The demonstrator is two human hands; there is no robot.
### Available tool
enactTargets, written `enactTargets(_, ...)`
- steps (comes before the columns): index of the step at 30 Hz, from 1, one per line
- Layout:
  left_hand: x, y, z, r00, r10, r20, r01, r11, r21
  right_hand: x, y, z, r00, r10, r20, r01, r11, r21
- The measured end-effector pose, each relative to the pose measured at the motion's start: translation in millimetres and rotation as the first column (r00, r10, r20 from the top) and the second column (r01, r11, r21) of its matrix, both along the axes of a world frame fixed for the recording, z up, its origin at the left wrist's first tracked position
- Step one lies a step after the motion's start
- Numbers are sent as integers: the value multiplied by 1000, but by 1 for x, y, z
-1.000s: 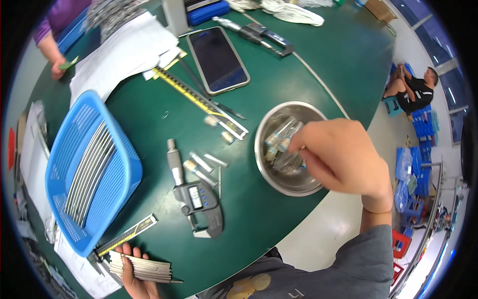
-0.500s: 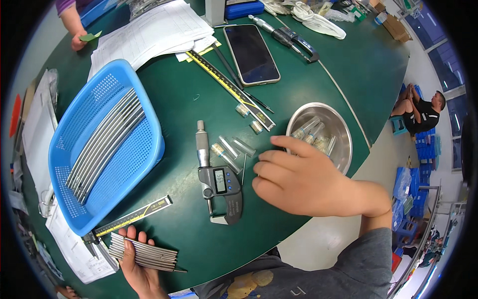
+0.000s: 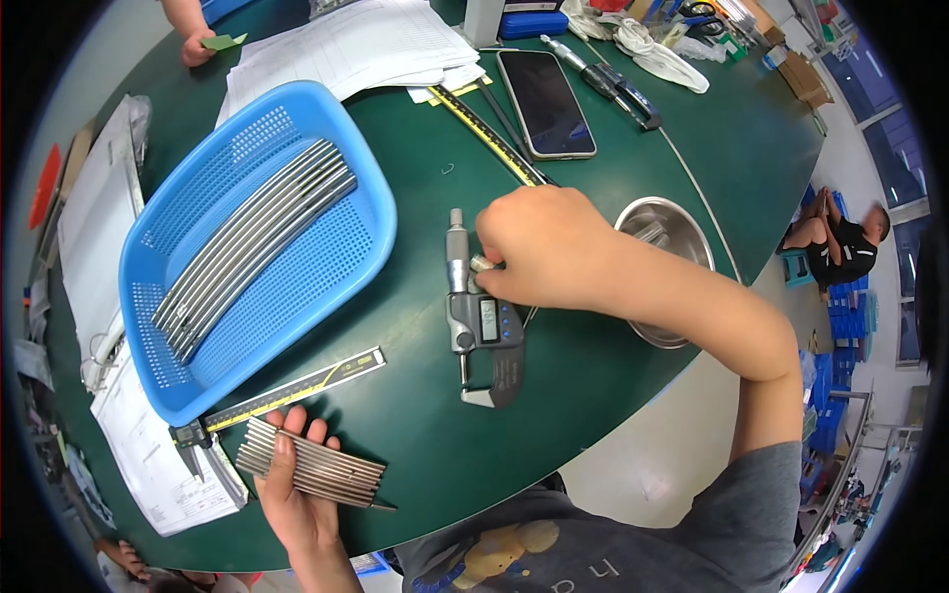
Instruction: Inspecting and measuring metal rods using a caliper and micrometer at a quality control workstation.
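My left hand is closed around a bundle of thin metal rods, held in a slanting row above the table's near edge. My right hand reaches across the table with curled fingers; the end of a small glass vial shows between thumb and fingers. Other vials beside it are mostly hidden by this hand. Just left of it lies a digital micrometer. Under my right forearm, a round metal bowl is partly covered, with glass vials in it.
A blue perforated basket holds long metal rods. A caliper lies before it. Farther off are papers, a phone and another micrometer. Another person's hand holds a green scrap; someone sits at right.
My right hand has moved from beside the bowl to the vials by the micrometer and closed there. My left hand still holds the rods. The whole view has shifted.
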State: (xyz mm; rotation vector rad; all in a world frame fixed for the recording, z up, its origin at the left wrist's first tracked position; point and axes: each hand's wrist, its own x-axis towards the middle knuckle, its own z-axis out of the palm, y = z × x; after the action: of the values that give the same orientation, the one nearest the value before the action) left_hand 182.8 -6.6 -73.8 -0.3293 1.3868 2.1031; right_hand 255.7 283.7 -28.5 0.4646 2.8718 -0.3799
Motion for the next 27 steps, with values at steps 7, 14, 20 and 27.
enactTargets(7,0,-3,1,1000,-11,-14,11,1000,19,3,11,2,939,-250,-238,164,930,-329)
enactTargets(14,-1,-1,1,999,-46,-2,46,991,124,-8,0,-13,894,-324,-310,321,945,-64)
enactTargets(20,0,-2,0,999,-40,8,38,981,188,-20,-4,-17,966,-157,-205,223,908,354)
enactTargets(27,0,-3,0,999,-46,1,45,982,182,-22,1,-17,929,-220,-296,291,930,224)
